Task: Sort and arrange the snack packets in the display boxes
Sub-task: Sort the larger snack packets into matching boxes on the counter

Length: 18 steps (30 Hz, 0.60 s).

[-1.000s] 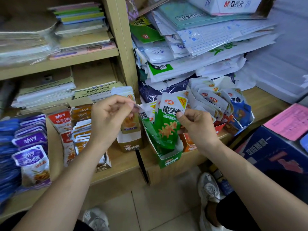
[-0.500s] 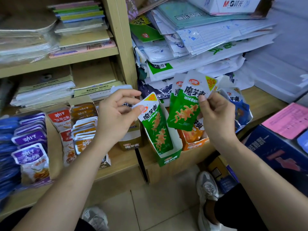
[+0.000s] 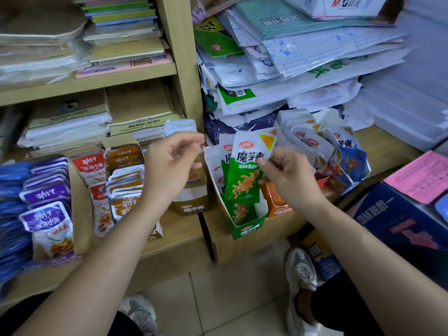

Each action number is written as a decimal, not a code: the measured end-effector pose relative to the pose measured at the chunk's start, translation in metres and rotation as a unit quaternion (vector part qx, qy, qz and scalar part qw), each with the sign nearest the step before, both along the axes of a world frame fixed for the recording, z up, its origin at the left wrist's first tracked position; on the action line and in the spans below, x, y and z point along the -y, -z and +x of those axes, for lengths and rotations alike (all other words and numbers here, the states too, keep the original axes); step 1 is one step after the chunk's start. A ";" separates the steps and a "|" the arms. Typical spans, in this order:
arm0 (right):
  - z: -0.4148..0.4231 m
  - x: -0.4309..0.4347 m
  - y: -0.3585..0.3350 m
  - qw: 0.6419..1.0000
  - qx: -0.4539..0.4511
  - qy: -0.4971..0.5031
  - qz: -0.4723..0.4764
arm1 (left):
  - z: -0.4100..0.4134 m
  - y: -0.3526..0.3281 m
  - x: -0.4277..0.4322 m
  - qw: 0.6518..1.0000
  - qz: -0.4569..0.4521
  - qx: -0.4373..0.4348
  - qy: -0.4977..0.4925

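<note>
My right hand (image 3: 288,175) pinches a green and white snack packet (image 3: 244,170) by its upper right side and holds it over the green display box (image 3: 247,229). More green packets stand in that box behind and below it. My left hand (image 3: 169,166) hovers left of the box with its fingers loosely curled; nothing shows in it. Right of the green box are an orange display box (image 3: 281,209) and a row of blue and white packets (image 3: 322,146).
On the left shelf stand boxes of purple (image 3: 46,204), red (image 3: 92,166) and orange packets (image 3: 126,180), and a brown display box (image 3: 191,204) beside my left hand. Stacked papers and bags fill the shelves above. A dark blue carton (image 3: 397,219) sits at right; my shoes are on the tiled floor.
My left hand has let go of the green packet it held, which now sits in the green box. My right hand has lowered its packet towards the box.
</note>
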State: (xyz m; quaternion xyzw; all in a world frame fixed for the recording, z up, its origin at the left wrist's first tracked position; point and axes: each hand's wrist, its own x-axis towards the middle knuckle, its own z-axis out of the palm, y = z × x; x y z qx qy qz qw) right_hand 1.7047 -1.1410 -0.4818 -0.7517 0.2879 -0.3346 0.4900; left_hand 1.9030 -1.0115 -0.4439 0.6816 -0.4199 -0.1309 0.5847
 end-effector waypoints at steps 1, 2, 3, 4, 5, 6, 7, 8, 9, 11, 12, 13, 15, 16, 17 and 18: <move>0.002 -0.002 0.002 1.000 -0.025 -0.011 0.000 | 0.001 0.002 -0.004 1.000 0.007 0.020 0.003; 0.003 -0.003 0.005 0.998 -0.054 -0.018 -0.015 | 0.001 0.005 -0.007 0.998 0.019 0.051 0.011; 0.004 -0.003 0.007 0.995 -0.090 -0.014 -0.051 | 0.001 0.008 -0.009 0.995 0.037 0.092 0.019; 0.004 -0.002 0.010 0.987 -0.131 0.000 -0.097 | 0.000 0.011 -0.010 0.988 0.057 0.140 0.025; 0.004 -0.002 0.012 0.975 -0.166 0.017 -0.145 | 0.000 0.014 -0.009 0.978 0.079 0.192 0.031; 0.003 -0.002 0.012 0.964 -0.191 0.027 -0.185 | 0.000 0.016 -0.007 0.965 0.097 0.241 0.039; 0.003 -0.003 0.013 0.954 -0.201 0.029 -0.220 | -0.001 0.018 -0.004 0.953 0.109 0.279 0.049; 0.003 -0.004 0.015 0.949 -0.200 0.027 -0.243 | -0.002 0.021 -0.001 0.942 0.120 0.308 0.059; 0.003 -0.006 0.016 0.948 -0.200 0.023 -0.246 | -0.003 0.024 0.002 0.932 0.132 0.331 0.065; 0.002 -0.012 0.015 0.954 -0.203 0.021 -0.222 | -0.004 0.029 0.005 0.910 0.164 0.374 0.064; -0.001 -0.014 0.015 0.955 -0.203 0.023 -0.214 | -0.004 0.030 0.006 0.897 0.181 0.399 0.059; -0.004 -0.016 0.014 0.956 -0.202 0.028 -0.212 | -0.005 0.031 0.006 0.882 0.196 0.424 0.056; -0.012 -0.023 0.013 0.957 -0.195 0.028 -0.213 | -0.007 0.029 0.008 0.857 0.221 0.463 0.046; -0.016 -0.026 0.014 0.958 -0.193 0.019 -0.211 | -0.008 0.028 0.010 0.847 0.233 0.476 0.040; -0.019 -0.029 0.016 0.958 -0.200 0.001 -0.207 | -0.009 0.028 0.011 0.838 0.245 0.487 0.036; -0.023 -0.032 0.019 0.954 -0.213 -0.023 -0.210 | -0.010 0.028 0.013 0.830 0.257 0.494 0.034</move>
